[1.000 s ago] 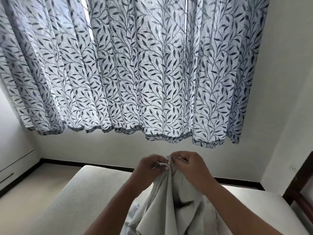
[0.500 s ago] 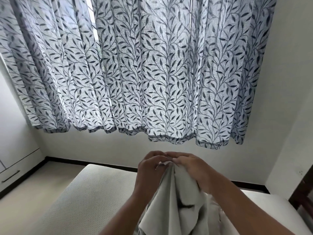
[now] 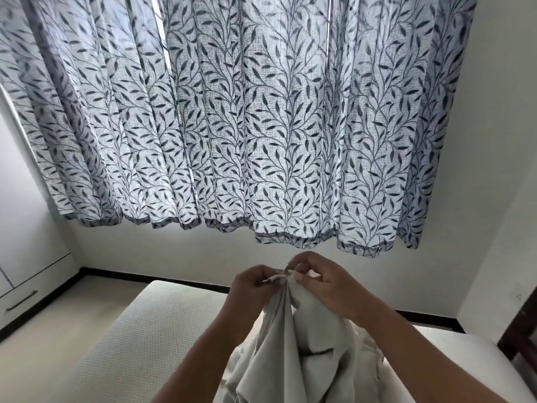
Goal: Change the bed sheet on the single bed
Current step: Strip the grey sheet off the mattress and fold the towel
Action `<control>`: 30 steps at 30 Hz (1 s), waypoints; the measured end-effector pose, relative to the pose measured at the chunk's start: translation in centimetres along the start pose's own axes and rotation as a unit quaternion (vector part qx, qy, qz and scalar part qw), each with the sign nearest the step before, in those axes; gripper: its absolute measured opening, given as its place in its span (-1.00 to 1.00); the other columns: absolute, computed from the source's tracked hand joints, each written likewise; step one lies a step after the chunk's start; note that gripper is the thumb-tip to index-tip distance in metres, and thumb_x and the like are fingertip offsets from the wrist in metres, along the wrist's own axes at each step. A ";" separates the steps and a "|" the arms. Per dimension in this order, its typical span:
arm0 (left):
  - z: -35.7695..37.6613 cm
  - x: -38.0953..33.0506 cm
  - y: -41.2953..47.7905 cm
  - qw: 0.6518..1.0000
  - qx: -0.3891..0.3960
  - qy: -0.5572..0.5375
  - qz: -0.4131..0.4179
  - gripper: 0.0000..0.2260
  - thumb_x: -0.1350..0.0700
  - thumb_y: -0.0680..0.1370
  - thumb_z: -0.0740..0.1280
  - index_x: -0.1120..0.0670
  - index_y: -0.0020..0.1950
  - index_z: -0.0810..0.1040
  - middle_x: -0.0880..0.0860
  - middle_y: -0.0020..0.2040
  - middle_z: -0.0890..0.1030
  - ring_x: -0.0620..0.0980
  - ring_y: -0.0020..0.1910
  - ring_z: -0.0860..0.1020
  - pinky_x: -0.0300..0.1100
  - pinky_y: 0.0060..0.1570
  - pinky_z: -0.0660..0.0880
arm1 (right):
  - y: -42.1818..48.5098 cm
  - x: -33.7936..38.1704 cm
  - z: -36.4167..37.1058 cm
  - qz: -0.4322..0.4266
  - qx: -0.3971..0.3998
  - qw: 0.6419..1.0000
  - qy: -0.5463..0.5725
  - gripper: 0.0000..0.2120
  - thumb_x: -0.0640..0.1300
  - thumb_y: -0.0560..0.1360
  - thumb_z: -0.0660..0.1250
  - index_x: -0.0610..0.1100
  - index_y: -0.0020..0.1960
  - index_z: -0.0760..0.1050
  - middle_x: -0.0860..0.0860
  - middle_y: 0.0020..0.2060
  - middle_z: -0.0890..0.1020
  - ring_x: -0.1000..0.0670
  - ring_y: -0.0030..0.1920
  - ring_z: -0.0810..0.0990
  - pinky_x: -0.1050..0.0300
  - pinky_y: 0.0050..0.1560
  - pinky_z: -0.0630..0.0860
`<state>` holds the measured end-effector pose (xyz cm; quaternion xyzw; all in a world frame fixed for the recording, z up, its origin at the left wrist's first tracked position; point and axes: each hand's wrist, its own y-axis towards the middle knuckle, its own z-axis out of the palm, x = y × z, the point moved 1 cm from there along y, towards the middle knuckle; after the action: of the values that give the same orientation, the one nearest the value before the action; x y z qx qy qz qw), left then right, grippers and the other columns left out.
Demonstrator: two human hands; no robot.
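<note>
In the head view, low and centre in the frame, the left hand (image 3: 255,289) and right hand (image 3: 322,282) pinched one edge of the bed sheet (image 3: 290,353) together. It hung straight down from both, seemingly bunched onto the bare mattress (image 3: 151,330) below.

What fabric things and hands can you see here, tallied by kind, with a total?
Hands: 2, left hand and right hand, both pinching the sheet's top edge.
Sheets: 1, pale grey sheet.
Curtains: 1, leaf-print curtain.
Mattresses: 1, bare mattress.
Total: 5
</note>
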<state>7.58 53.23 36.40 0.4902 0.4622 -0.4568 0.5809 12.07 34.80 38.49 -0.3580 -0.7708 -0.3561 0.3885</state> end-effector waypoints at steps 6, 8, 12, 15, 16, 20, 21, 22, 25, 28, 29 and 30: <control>0.1 -0.2 0.1 1.000 -0.001 0.015 0.009 -0.89 0.30 0.53 0.44 0.35 -0.10 0.58 0.06 -0.32 0.56 -0.12 -0.36 0.43 -0.32 -0.36 0.35 | 0.0 0.2 0.8 -0.018 -0.054 0.998 -0.022 -0.85 -0.10 0.54 0.46 0.11 0.05 0.57 0.13 -0.11 0.70 -0.20 -0.23 0.58 0.01 -0.21 0.48; -0.5 -0.3 0.3 1.000 -0.004 0.007 0.004 -0.85 0.23 0.53 0.46 0.28 -0.13 0.54 0.11 -0.31 0.48 0.00 -0.31 0.37 -0.21 -0.34 0.29 | -0.1 0.1 0.4 -0.016 -0.067 0.997 -0.030 -0.86 -0.09 0.53 0.47 0.11 0.01 0.56 0.16 -0.11 0.70 -0.13 -0.28 0.54 0.02 -0.21 0.47; -1.5 -0.5 0.3 0.999 0.021 -0.037 -0.020 -0.87 0.10 0.48 0.45 0.12 -0.15 0.54 0.15 -0.26 0.46 0.05 -0.27 0.32 -0.12 -0.32 0.23 | -0.2 0.5 0.0 -0.014 -0.074 0.994 -0.075 -0.77 -0.19 0.54 0.42 0.16 -0.10 0.54 0.19 -0.23 0.61 0.13 -0.27 0.48 0.24 -0.18 0.44; -1.3 -0.8 0.3 1.000 0.026 -0.012 -0.005 -0.88 0.14 0.46 0.47 0.15 -0.14 0.58 0.08 -0.27 0.53 -0.07 -0.30 0.40 -0.23 -0.35 0.31 | 0.0 0.7 0.5 -0.010 -0.088 0.991 -0.096 -0.68 -0.29 0.55 0.33 0.14 -0.16 0.57 0.21 -0.23 0.62 0.17 -0.18 0.56 0.35 -0.17 0.40; -1.2 -0.9 0.3 1.000 0.025 -0.005 0.005 -0.89 0.20 0.47 0.49 0.20 -0.13 0.59 0.07 -0.24 0.57 -0.08 -0.28 0.45 -0.27 -0.31 0.36 | 0.1 0.7 0.6 -0.007 -0.098 0.991 -0.090 -0.65 -0.32 0.55 0.30 0.13 -0.16 0.60 0.22 -0.21 0.63 0.20 -0.16 0.58 0.37 -0.15 0.40; -1.2 -1.1 0.8 0.997 0.024 0.051 0.044 -0.92 0.32 0.45 0.50 0.30 -0.11 0.66 0.01 0.17 0.66 -0.06 0.17 0.60 -0.24 0.14 0.50 | 0.3 1.0 1.2 0.019 -0.149 0.988 -0.046 -0.60 -0.39 0.48 0.25 0.07 -0.13 0.70 0.10 -0.13 0.68 0.24 -0.23 0.61 0.42 -0.24 0.42; -1.1 -1.1 0.9 0.997 0.028 0.061 0.048 -0.92 0.33 0.44 0.51 0.31 -0.11 0.66 -0.02 0.25 0.61 -0.10 0.26 0.56 -0.26 0.18 0.49 | 0.3 1.3 1.4 0.025 -0.152 0.988 -0.020 -0.62 -0.40 0.49 0.25 0.02 -0.11 0.71 0.08 -0.14 0.69 0.25 -0.31 0.58 0.43 -0.30 0.40; -0.9 -1.2 0.9 0.996 0.032 0.062 0.047 -0.94 0.35 0.44 0.51 0.29 -0.13 0.67 -0.04 0.30 0.58 -0.16 0.30 0.53 -0.30 0.18 0.49 | 0.3 1.7 1.8 0.026 -0.147 0.989 0.007 -0.65 -0.40 0.49 0.27 -0.01 -0.10 0.71 0.06 -0.15 0.70 0.25 -0.33 0.58 0.44 -0.30 0.39; -0.7 -1.8 1.0 0.994 0.050 0.072 0.062 -0.87 0.33 0.46 0.50 0.12 -0.20 0.66 -0.07 0.35 0.55 -0.20 0.33 0.50 -0.29 0.23 0.43 | 0.0 2.5 2.6 0.006 -0.109 0.991 0.079 -0.65 -0.44 0.50 0.27 -0.05 -0.06 0.69 0.07 -0.13 0.73 0.18 -0.12 0.67 0.39 -0.07 0.48; -1.0 -2.4 1.0 0.996 0.062 0.030 0.056 -0.94 0.28 0.44 0.48 0.16 -0.16 0.65 0.10 0.14 0.68 0.02 0.10 0.62 -0.18 0.04 0.53 | -0.1 2.3 2.8 0.001 -0.106 0.978 0.179 -0.75 -0.40 0.56 0.33 -0.09 0.05 0.61 0.09 -0.15 0.68 0.12 -0.11 0.62 0.36 -0.07 0.48; -1.2 -2.6 0.9 0.997 0.053 0.023 0.045 -0.95 0.26 0.43 0.48 0.15 -0.15 0.66 0.14 0.03 0.69 0.06 -0.05 0.60 -0.18 -0.17 0.51 | -0.2 2.1 2.9 0.004 -0.112 0.971 0.209 -0.79 -0.38 0.57 0.35 -0.10 0.08 0.56 0.07 -0.15 0.64 0.09 -0.13 0.58 0.34 -0.10 0.47; -1.3 -2.6 1.0 0.998 0.041 0.019 0.033 -0.95 0.22 0.41 0.49 0.12 -0.16 0.67 0.15 -0.05 0.68 0.06 -0.15 0.53 -0.20 -0.30 0.41 | -0.1 2.0 3.0 0.007 -0.116 0.966 0.229 -0.80 -0.37 0.57 0.36 -0.11 0.09 0.52 0.05 -0.15 0.61 0.09 -0.14 0.55 0.33 -0.11 0.46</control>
<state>8.00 54.78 39.02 0.5371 0.4380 -0.4463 0.5661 10.09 37.74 38.82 -0.3151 -0.6120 -0.5130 0.5129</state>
